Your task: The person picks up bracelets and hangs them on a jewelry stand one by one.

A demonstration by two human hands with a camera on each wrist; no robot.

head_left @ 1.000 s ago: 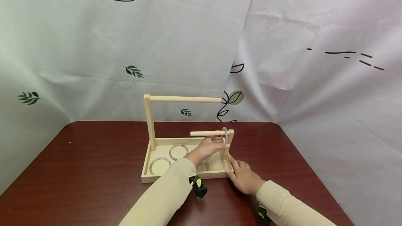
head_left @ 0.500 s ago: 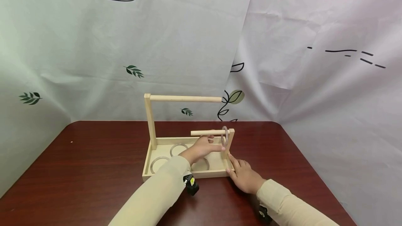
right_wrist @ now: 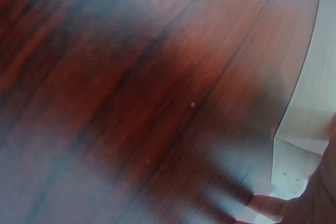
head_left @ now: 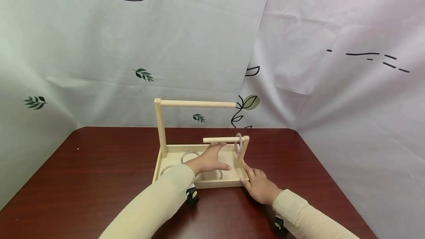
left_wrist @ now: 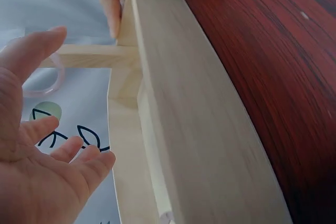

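A pale wooden rack with a shallow tray base [head_left: 219, 184] stands on the table, a rod on each of its two posts. One clear, pinkish bangle [head_left: 241, 146] hangs on the lower rod [head_left: 219, 139], close to its post. Over the tray my left hand [head_left: 207, 159] has thumb and fingers spread wide, holding nothing. In the left wrist view its palm [left_wrist: 37, 182] is apart from the hanging bangle [left_wrist: 62, 80]. My right hand [head_left: 260, 188] holds the tray's front right corner, thumb at the front, fingers along the side. More bangles [head_left: 221, 175] lie in the tray, partly hidden by my left arm.
The taller rod [head_left: 199, 104] sticks out rightward from the left post [head_left: 161, 128], behind and above my left hand. Dark red-brown table [head_left: 109, 165] surrounds the rack. A white patterned cloth [head_left: 199, 47] hangs behind the table.
My left hand has let go of the bangle on the lower rod, moved back to the left and down, and spread its fingers. The bangle stays on the rod; my right hand keeps its place.
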